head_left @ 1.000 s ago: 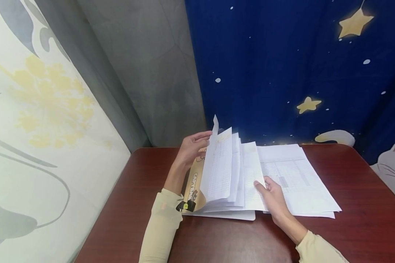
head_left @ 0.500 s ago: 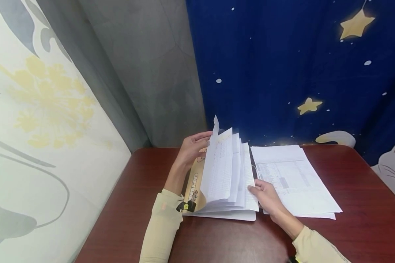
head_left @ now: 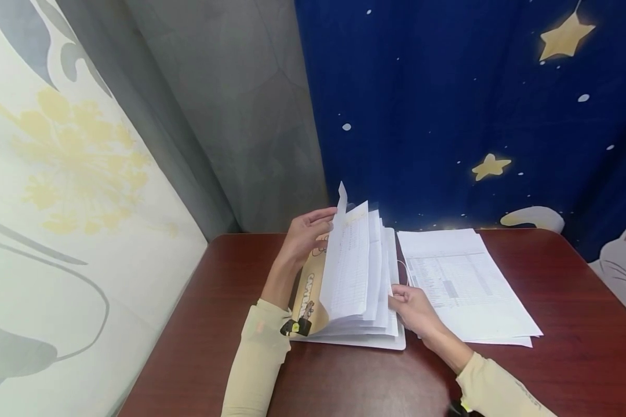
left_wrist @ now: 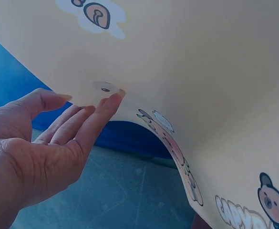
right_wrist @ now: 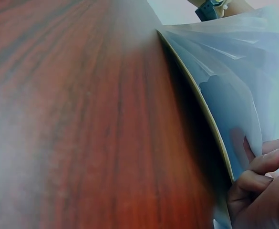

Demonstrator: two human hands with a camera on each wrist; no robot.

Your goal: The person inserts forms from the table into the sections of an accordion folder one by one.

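Note:
A document folder with a tan cartoon cover [head_left: 308, 289] stands partly open on the table, its white-lined cover and several printed sheets [head_left: 350, 266] fanned upward. My left hand [head_left: 305, 237] supports the raised cover from outside with extended fingers. In the left wrist view, a fingertip of the left hand [left_wrist: 58, 138] touches the cover by a round snap button [left_wrist: 105, 89]. My right hand [head_left: 414, 310] pinches the right edge of a clear plastic sleeve [right_wrist: 232, 105] inside the folder. Part of that grip is hidden in the head view. A pale back cover [head_left: 393, 344] lies underneath.
A loose stack of printed papers [head_left: 464, 284] lies right of the folder on the reddish-brown table [head_left: 365, 382]. A thin white loop [head_left: 404, 269] shows between folder and stack. Behind hang a grey curtain [head_left: 229, 116] and a blue starry curtain [head_left: 422, 104].
My right hand has moved left with the sheet it pinched, which has gone in among the folder's other pages. More of the loose stack shows. The left hand stays at the cover.

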